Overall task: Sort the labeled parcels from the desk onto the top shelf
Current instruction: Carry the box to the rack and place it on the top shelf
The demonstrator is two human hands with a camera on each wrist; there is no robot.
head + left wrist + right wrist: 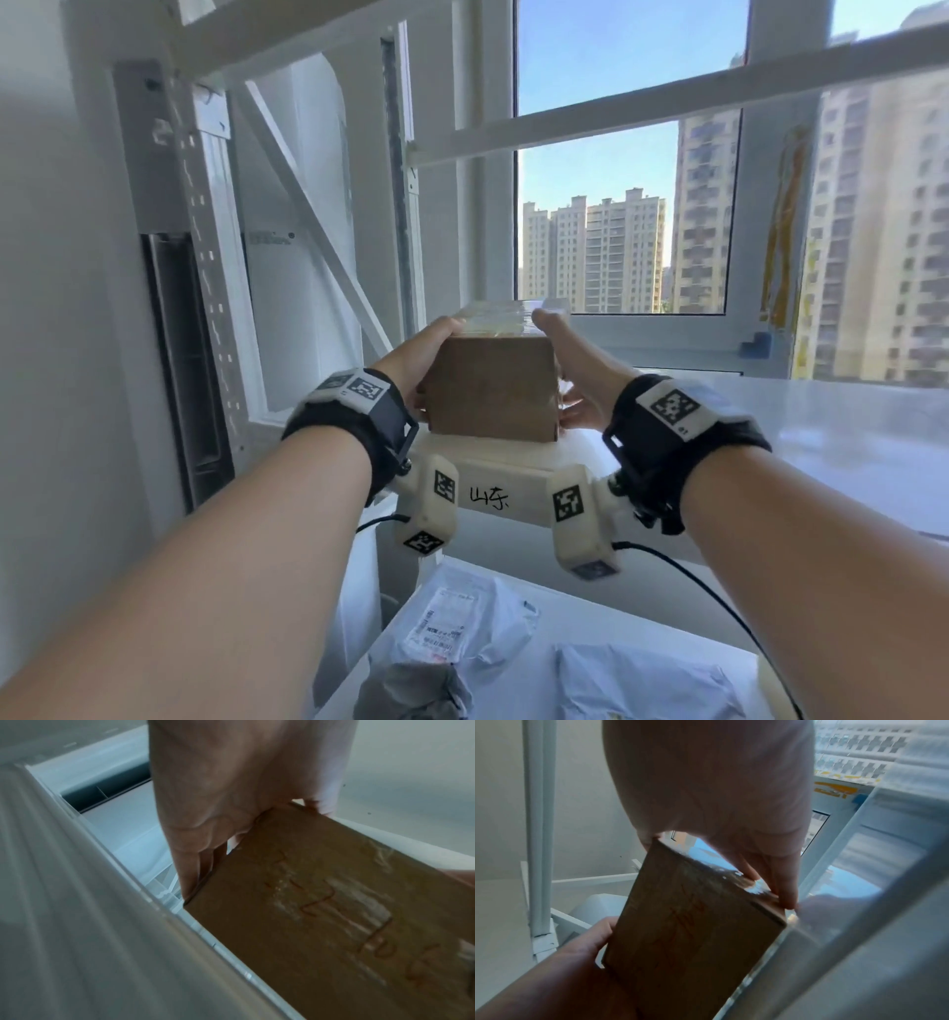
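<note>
This is looking like a small parcel sorting room, set up in a high apartment or office building. A white metal shelving rack with punched uprights is standing against the plain white wall. The front edge of the shelf is carrying a handwritten place label. Below, several plastic mailer bags with printed shipping labels are lying on a white desk. A large window is showing tall residential towers outside, seen from many floors up.
</note>
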